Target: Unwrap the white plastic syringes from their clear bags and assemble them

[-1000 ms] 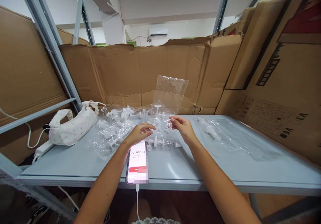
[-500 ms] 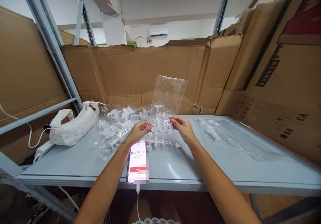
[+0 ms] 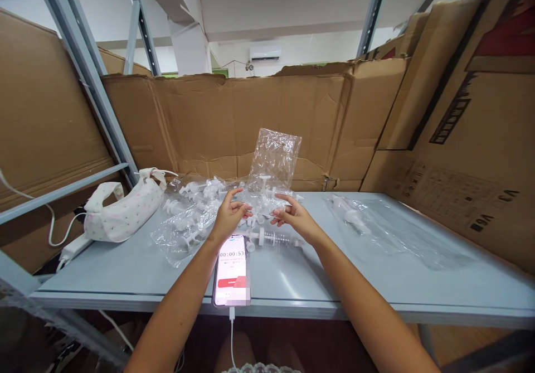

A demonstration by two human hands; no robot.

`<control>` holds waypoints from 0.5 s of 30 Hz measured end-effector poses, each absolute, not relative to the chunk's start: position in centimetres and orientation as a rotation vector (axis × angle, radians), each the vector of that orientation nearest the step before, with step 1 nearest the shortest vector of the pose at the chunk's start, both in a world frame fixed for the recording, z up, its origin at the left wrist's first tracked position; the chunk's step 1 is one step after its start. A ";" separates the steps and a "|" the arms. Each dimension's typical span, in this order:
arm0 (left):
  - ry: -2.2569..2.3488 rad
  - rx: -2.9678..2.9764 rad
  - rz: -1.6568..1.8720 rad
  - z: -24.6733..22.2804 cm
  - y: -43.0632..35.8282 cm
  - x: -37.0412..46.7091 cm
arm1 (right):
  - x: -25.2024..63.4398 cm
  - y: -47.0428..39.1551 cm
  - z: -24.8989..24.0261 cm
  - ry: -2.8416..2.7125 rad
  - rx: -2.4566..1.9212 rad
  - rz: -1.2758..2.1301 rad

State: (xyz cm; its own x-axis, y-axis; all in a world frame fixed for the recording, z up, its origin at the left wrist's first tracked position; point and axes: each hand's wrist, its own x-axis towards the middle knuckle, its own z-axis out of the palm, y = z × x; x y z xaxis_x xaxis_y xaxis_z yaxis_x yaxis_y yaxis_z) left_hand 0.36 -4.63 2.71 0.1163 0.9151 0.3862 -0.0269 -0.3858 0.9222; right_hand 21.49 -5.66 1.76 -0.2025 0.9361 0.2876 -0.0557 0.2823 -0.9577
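A clear plastic bag (image 3: pixel 276 150) stands upright at the back of the table, its lower part between my hands. White and clear plastic pump parts (image 3: pixel 264 186) show in or behind its lower end. My left hand (image 3: pixel 229 215) is at the bag's left side with thumb and forefinger apart. On the other side, my right hand (image 3: pixel 295 217) has its fingers spread, fingertips close to the bag's edge; whether they touch it I cannot tell. Below the hands lies a white pump head with a clear spring-like tube (image 3: pixel 273 237). A phone (image 3: pixel 232 272) showing a timer lies before my left wrist.
Several bagged white plastic parts (image 3: pixel 192 217) are heaped at the left. Another clear bag (image 3: pixel 388 236) with a white part lies to the right. A white patterned cloth item (image 3: pixel 125 214) sits at far left. Cardboard walls (image 3: pixel 192 122) border the table (image 3: pixel 355 284).
The upright bag has shifted slightly left and looks more crinkled. My left fingers have spread and lifted; my right hand has moved a little left, its fingers opening wider.
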 end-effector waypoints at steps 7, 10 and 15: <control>0.988 1.446 1.390 2.4 -4.0 0.4 | 21.5 -4.6 1.0 -1.426 -0.826 1.029; 0.977 1.401 1.412 2.2 -3.5 0.3 | 21.4 -4.4 0.9 -1.446 -0.827 1.007; 0.943 1.386 1.431 2.1 -3.3 0.1 | 21.5 -4.4 1.1 -1.494 -0.827 0.988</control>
